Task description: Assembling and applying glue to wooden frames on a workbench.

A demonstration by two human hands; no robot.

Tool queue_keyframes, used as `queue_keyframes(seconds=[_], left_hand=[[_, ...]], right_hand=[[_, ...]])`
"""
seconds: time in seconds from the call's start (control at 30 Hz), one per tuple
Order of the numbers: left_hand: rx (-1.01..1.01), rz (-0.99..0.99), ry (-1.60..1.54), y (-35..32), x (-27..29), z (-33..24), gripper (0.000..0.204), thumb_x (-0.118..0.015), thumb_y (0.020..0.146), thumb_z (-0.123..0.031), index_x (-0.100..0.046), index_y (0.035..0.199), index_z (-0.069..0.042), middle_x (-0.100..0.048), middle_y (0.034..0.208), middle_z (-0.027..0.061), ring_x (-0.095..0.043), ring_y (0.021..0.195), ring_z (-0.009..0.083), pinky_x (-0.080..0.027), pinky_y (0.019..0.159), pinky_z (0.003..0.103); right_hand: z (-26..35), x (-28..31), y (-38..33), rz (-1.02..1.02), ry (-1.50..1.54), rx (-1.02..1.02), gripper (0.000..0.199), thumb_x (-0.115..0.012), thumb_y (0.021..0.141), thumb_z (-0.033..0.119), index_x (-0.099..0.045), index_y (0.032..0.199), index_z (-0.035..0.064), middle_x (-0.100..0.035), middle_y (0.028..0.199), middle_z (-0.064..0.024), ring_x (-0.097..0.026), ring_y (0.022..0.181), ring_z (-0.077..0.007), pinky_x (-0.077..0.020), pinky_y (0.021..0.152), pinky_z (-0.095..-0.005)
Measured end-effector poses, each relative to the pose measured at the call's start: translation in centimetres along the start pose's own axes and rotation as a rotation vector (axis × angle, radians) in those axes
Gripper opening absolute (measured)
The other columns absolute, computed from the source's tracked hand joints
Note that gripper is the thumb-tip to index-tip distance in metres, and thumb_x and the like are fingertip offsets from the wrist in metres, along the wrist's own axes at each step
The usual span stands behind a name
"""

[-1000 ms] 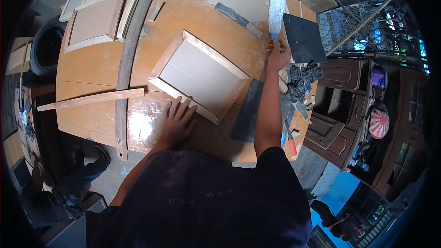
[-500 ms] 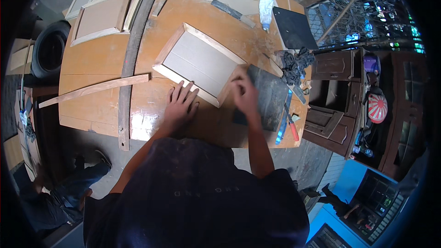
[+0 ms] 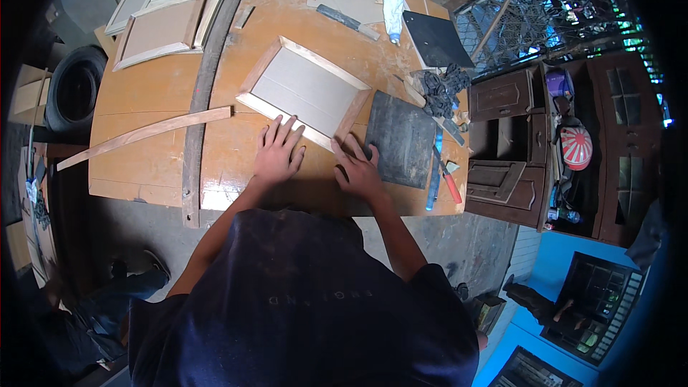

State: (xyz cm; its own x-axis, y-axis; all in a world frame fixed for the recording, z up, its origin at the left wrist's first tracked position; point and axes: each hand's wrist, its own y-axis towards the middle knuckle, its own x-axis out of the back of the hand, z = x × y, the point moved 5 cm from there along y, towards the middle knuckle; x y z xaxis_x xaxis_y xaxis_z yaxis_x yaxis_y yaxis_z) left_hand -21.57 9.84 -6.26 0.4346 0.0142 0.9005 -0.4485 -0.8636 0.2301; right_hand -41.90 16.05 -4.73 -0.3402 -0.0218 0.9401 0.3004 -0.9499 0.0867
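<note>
Framed panel (image 3: 307, 92): pale board set in a light wooden frame, lying flat and skewed near the middle of the workbench (image 3: 150, 165), its near corner toward the front edge.

Left hand (image 3: 278, 152): flat, fingers spread, nothing gripped; fingertips touch the frame's near rail.

Right hand (image 3: 358, 166): open, palm down, empty; fingers lie at the frame's near corner, just beside a dark square sheet (image 3: 401, 140).

Right of the sheet: a red-handled tool (image 3: 450, 185) and a blue tool (image 3: 434, 165) by the right edge; a heap of dark scraps (image 3: 438, 89) behind them.

Far edge: white bottle (image 3: 393, 13), black sheet (image 3: 436, 37).

Left part: a long loose strip (image 3: 147, 134); further framed panels (image 3: 161, 29) at the far left corner.

Risk, as judged: with only fingertip pressure, the panel may slide or pivot on the glossy top; the frame's corner joints might open if pushed unevenly; tools near the right edge could be knocked off.
</note>
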Motion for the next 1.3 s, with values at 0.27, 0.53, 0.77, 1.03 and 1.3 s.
queue_keyframes(seconds=[0.27,0.53,0.77,1.03,1.3], left_hand=[[0.007,-0.003,0.002,0.0,-0.3,0.2,0.049,-0.057,0.094,-0.036,-0.056,0.14,-0.017,-0.04,0.155,0.0073,-0.03,0.147,0.0323,-0.023,0.117,0.054],[0.013,0.012,0.001,0.0,-0.6,0.2,0.049,-0.058,0.094,-0.037,-0.056,0.139,-0.018,-0.04,0.156,0.0062,-0.029,0.147,0.0316,-0.023,0.117,0.053],[0.021,0.032,0.0,0.1,-0.7,0.3,0.05,-0.059,0.093,-0.037,-0.057,0.139,-0.019,-0.04,0.156,0.0062,-0.029,0.147,0.0317,-0.023,0.117,0.053],[0.023,0.012,0.01,0.2,-0.7,0.4,0.05,-0.059,0.092,-0.037,-0.057,0.139,-0.019,-0.039,0.156,0.0057,-0.029,0.147,0.0315,-0.023,0.117,0.053],[0.029,0.026,0.003,0.1,-0.6,0.3,0.049,-0.059,0.093,-0.037,-0.057,0.139,-0.019,-0.04,0.156,0.0056,-0.029,0.147,0.0311,-0.022,0.117,0.053]], right_hand=[[-1.4,1.9,-0.1,-0.055,0.395,-0.248,0.051,-0.062,0.089,0.023,-0.053,0.137,0.0084,-0.067,0.123,-0.0031,-0.052,0.128,-0.0239,-0.0253,0.107,-0.0495],[-0.8,1.1,2.3,-0.084,0.022,-0.055,0.045,-0.055,0.094,0.021,-0.056,0.138,0.0142,-0.064,0.133,-0.0017,-0.042,0.141,-0.0221,-0.0226,0.109,-0.0543],[-1.9,0.4,-0.1,0.001,-0.119,0.07,0.042,-0.051,0.096,0.02,-0.058,0.138,0.0144,-0.064,0.133,-0.0018,-0.04,0.143,-0.0157,-0.0181,0.111,-0.0603],[-1.0,1.7,1.9,-0.138,0.135,-0.031,0.051,-0.051,0.097,0.023,-0.048,0.148,0.0187,-0.07,0.12,-0.0035,-0.04,0.143,-0.0182,-0.0174,0.109,-0.0662],[-1.3,-1.5,-2.1,0.027,0.003,-0.008,0.042,-0.048,0.1,0.021,-0.056,0.141,0.017,-0.057,0.144,-0.0012,-0.036,0.147,-0.0205,-0.0156,0.11,-0.0666]])
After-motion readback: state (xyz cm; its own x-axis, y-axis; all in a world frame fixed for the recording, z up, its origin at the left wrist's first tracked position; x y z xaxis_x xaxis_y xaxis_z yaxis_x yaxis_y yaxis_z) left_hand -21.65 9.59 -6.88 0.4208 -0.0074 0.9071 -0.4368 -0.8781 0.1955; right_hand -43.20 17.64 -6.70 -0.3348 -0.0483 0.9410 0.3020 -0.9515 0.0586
